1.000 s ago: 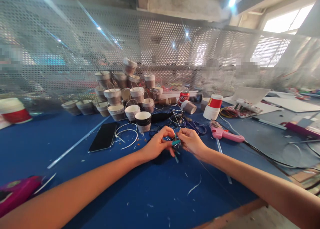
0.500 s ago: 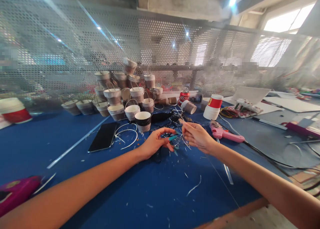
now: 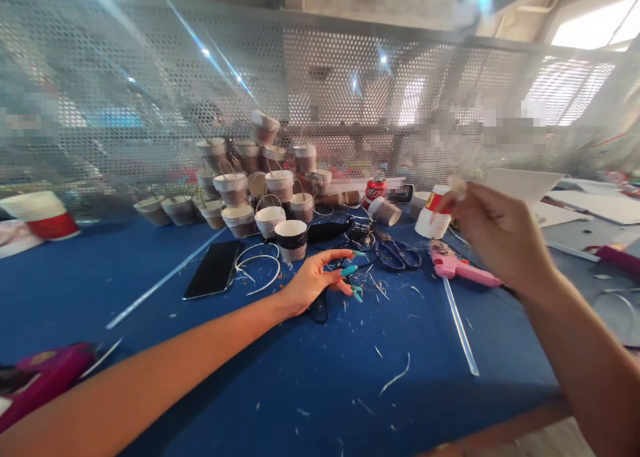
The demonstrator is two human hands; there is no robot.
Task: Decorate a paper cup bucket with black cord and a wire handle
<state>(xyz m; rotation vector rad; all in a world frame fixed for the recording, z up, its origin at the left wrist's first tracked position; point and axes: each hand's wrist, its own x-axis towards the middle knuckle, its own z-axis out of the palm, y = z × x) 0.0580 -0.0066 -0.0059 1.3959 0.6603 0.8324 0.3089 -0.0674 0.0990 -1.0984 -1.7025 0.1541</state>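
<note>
My left hand (image 3: 317, 282), with long teal nails, is low over the blue table. Its thumb and fingers are curled together on a thin black cord (image 3: 320, 310), which loops down below the palm. My right hand (image 3: 495, 224) is raised at the right, blurred, with thumb and fingertips pinched; whatever they hold cannot be made out. Beyond the left hand stands a small paper cup (image 3: 291, 242) with a black band round its upper part. Blue-handled scissors (image 3: 397, 254) lie between the hands. A pink glue gun (image 3: 463, 267) rests below the right hand.
Several small handled cups (image 3: 233, 189) are stacked at the back. A phone (image 3: 213, 270) and white wire rings (image 3: 257, 268) lie left. A red can (image 3: 376, 192) and white cup stack (image 3: 434, 220) stand behind. A magenta glue gun (image 3: 55, 377) lies front left; scraps litter the table.
My right hand has lifted away from the left, up and to the right, uncovering the scissors. My left hand stays nearly in place. The view has shifted slightly.
</note>
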